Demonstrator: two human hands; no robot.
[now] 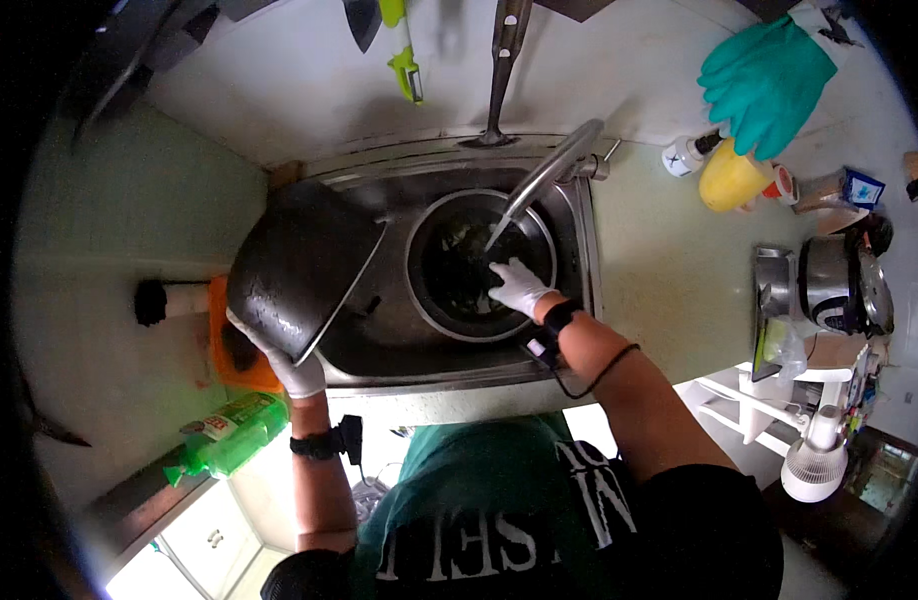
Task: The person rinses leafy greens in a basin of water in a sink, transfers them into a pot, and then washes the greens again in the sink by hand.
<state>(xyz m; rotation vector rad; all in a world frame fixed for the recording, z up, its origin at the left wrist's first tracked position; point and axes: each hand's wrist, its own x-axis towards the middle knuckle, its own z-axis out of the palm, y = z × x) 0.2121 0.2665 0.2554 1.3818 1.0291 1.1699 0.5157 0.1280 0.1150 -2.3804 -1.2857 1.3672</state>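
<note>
My left hand (300, 371), in a white glove, grips the lower edge of a large dark metal bowl (301, 255). The bowl is tilted on its side over the left end of the sink (387, 300), its outside turned up to me. A round metal basin (414, 289) rests in the sink below the faucet (545, 176). Dark liquid and some greenish bits, too dim to name, show inside it. A thin stream seems to run from the spout. My right hand (520, 289), also gloved, hangs over the basin's near right part with fingers apart and nothing visible in them.
To the left are an orange container (260, 371) and a green plastic bottle (237, 435). A spatula (496, 82) and a green peeler (406, 71) hang on the back wall. On the right are teal rubber gloves (774, 82), a yellow object (733, 180) and a metal pot (826, 277).
</note>
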